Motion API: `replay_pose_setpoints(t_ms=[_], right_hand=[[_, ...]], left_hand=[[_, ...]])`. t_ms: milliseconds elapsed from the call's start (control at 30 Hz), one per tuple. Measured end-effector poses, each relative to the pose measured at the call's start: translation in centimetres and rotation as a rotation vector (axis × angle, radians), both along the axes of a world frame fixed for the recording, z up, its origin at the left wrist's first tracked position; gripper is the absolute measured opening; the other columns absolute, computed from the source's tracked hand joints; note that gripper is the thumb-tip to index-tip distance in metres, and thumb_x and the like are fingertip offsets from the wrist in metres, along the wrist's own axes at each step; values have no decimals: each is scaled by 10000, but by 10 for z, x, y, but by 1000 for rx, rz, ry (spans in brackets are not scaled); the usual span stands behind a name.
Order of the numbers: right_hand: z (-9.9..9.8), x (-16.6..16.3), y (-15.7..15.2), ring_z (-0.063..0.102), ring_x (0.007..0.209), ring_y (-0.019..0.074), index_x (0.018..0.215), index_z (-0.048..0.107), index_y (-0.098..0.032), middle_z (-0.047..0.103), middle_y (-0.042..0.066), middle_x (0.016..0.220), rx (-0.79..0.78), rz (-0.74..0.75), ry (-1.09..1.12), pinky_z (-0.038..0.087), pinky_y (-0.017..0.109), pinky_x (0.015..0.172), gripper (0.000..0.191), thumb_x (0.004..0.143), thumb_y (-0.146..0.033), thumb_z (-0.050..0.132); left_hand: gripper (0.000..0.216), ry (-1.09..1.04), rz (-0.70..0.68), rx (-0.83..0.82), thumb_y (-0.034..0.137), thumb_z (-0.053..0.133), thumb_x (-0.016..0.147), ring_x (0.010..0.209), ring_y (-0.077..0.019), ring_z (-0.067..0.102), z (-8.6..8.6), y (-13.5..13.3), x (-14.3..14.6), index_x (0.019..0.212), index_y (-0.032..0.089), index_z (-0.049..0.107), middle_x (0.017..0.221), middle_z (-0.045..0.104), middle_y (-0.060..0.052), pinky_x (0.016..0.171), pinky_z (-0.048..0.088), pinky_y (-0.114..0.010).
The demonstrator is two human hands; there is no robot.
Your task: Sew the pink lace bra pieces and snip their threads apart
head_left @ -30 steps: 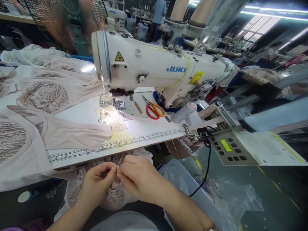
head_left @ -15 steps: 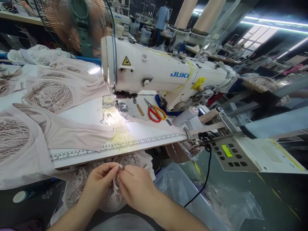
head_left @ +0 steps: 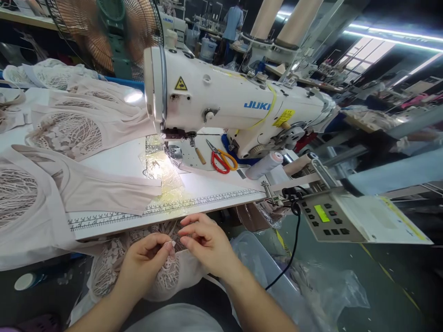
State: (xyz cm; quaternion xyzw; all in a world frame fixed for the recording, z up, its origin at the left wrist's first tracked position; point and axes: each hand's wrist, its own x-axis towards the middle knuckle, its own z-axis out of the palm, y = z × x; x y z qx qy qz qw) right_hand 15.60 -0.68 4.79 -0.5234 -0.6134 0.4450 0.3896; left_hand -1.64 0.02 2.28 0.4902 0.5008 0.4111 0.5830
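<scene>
I have the left hand [head_left: 143,259] pinching a small white tab [head_left: 173,243] — presumably to steady its end — with the right hand [head_left: 212,246] spread open just beside it. The tab is over the lace garment [head_left: 168,279], below the table edge [head_left: 235,200], perhaps for an easy view. Beyond, I count one pair of scissors [head_left: 221,159], one grey spool [head_left: 263,167], two tall cones [head_left: 266,19].

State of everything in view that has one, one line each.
Left hand: pinching a small white piece
Right hand: fingers parted
Scissors: lying unheld
Sewing machine: running or stopped, can't tell
Control box display: lit
Fan: blades blurred, likely spinning
Ceiling lights: on
Plastic tub: uncovered
</scene>
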Motion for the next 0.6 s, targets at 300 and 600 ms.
replay_pose_setpoints(t_ms=[300,600], right_hand=[[-16,-25,7,614,759,148,752,580,-193,672,50,913,126,-174,301,501,267,647,137,864,-270,560],[51,24,-29,508,526,78,879,527,-232,452,-71,594,446,-520,513,503,217,532,94,942,-296,553]], left_hand=[[138,99,-46,146,232,605,707,511,-117,561,0,0,1,584,189,650,536,608,11,482,452,-180],[157,327,-21,519,166,552,772,551,-108,591,-5,4,-6,637,188,627,602,633,9,522,462,-171]])
